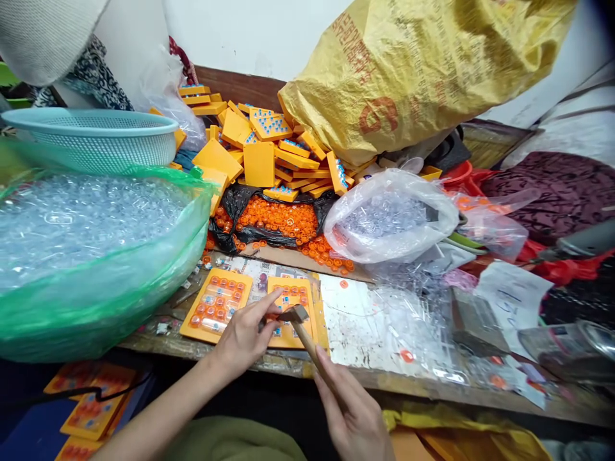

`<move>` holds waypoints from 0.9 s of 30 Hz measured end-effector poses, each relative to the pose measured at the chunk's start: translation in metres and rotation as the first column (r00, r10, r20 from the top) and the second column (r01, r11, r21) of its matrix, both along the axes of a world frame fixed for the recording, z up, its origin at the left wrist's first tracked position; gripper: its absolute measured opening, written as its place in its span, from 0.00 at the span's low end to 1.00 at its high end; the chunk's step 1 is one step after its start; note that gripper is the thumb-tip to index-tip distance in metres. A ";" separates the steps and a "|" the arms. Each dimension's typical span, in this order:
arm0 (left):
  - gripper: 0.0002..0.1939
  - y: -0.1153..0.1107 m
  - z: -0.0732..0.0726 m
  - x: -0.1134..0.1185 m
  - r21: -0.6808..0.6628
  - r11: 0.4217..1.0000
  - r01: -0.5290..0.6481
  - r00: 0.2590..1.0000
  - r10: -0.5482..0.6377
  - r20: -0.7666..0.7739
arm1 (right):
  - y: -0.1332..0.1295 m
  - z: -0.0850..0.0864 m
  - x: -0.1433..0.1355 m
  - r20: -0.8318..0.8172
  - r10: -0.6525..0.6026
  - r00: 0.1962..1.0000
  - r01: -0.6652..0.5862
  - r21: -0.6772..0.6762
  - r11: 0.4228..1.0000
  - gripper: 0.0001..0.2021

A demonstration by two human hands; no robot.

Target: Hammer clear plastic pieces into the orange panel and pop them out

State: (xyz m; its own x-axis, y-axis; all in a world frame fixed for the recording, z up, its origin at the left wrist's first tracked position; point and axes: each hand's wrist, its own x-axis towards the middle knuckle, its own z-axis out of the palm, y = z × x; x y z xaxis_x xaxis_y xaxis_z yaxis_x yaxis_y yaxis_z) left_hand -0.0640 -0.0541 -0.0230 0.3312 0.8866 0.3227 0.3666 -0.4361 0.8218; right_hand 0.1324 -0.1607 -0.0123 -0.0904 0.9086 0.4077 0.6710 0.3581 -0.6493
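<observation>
My right hand [353, 406] is wrapped round the wooden handle of a hammer [307, 339]. The hammer's metal head is over an orange panel [310, 314] fitted with round orange caps and small blue parts. My left hand [247, 330] reaches onto the same panel, thumb and index finger drawn together close to the hammer head. Whatever lies between those fingertips is too small or hidden to name. Left of it lies a second orange panel [196, 330], with orange caps and clear pieces across its face.
Behind are a heap of orange panels [259, 163], a black bag of orange caps [278, 218] and a white bag of clear pieces [389, 218]. A green bag [182, 275] bulges at left, below a blue basket [91, 128]. A yellow sack [408, 70] leans at the back.
</observation>
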 end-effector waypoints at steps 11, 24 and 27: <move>0.31 0.001 0.013 0.006 -0.210 0.975 -0.068 0.995 0.052 -0.081 | -0.002 0.017 0.001 0.069 -0.016 0.997 0.018 -0.023 1.000 0.23; 0.12 0.141 0.050 -0.006 -0.057 0.949 -0.309 0.796 0.225 -0.562 | 0.019 -0.012 0.019 -0.449 -0.549 0.705 0.305 -0.507 0.806 0.33; 0.11 0.154 0.043 -0.001 -0.084 0.962 -0.261 0.808 0.170 -0.565 | 0.020 -0.008 0.016 -0.520 -0.579 0.628 0.254 -0.566 0.784 0.38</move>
State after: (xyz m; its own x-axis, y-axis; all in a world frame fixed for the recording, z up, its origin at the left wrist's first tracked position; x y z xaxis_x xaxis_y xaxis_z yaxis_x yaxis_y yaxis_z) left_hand -0.0653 0.0995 0.0199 0.2072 0.9783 0.0034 0.8443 -0.1805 0.5045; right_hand 0.1484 -0.1404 -0.0198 0.4741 0.8559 -0.2068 0.0351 -0.2531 -0.9668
